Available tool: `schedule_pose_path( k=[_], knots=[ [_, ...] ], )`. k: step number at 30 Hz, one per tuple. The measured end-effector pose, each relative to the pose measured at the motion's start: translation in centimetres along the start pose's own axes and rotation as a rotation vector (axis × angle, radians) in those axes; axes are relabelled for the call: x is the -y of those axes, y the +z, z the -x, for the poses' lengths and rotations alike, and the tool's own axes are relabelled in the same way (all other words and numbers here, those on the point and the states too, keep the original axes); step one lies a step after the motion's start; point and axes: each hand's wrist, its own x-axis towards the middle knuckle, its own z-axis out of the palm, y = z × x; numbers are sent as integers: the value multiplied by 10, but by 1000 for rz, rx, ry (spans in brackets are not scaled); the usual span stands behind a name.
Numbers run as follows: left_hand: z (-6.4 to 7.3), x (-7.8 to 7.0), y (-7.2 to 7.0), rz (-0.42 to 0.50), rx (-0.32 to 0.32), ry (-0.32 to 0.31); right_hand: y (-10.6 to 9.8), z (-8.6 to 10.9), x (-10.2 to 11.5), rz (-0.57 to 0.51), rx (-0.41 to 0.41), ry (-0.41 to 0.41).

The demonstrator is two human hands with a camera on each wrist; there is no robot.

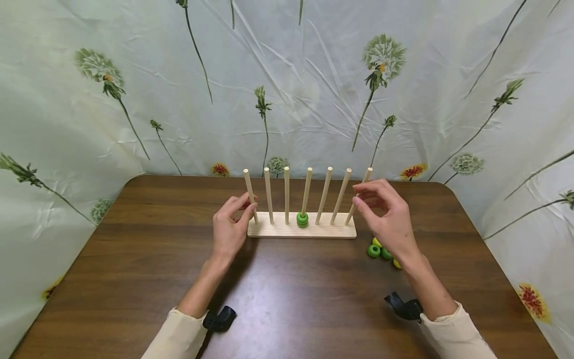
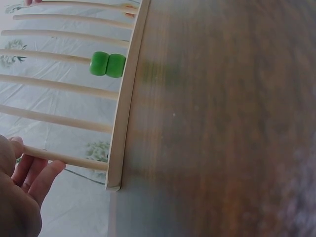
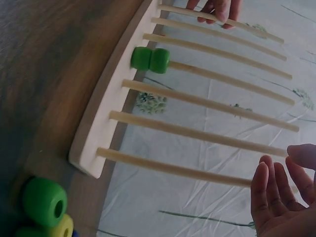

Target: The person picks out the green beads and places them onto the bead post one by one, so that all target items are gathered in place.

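Observation:
A pale wooden stand (image 1: 278, 231) holds a row of several upright wooden pegs, and two green beads (image 1: 302, 220) are stacked on its middle peg. My left hand (image 1: 230, 227) pinches the leftmost peg (image 2: 74, 160) between thumb and fingers, partway up. On the other side my right hand (image 1: 387, 214) is at the upper part of the rightmost peg (image 3: 173, 170), its fingers loosely bent and overlapping the peg in the right wrist view. A gap shows between its thumb and fingers, with no bead visible there.
Several loose green and yellow beads lie under my right wrist, among them a green bead (image 1: 374, 251) and a yellow bead (image 3: 62, 227). The brown wooden table (image 1: 287, 299) ends just behind the stand at a hanging floral cloth (image 1: 314, 99).

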Motion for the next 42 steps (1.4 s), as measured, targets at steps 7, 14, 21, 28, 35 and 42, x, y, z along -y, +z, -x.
schedule_pose_path(
  k=[7,14,21,28,35,42],
  knots=[
    [-1,-2,1,1,0,13,-7,4,-10,28,2,31],
    [0,-3,1,22,3,-2,-16,9,-21,83,-1,90],
    [2,-3,0,26,0,-6,-22,15,-30,140,13,159],
    [0,-4,0,18,3,1,-32,19,-36,207,18,196],
    [0,-3,0,29,5,-3,-41,27,-41,247,42,238],
    [0,-5,-1,38,11,-1,-49,34,-49,296,59,270]
  ],
)
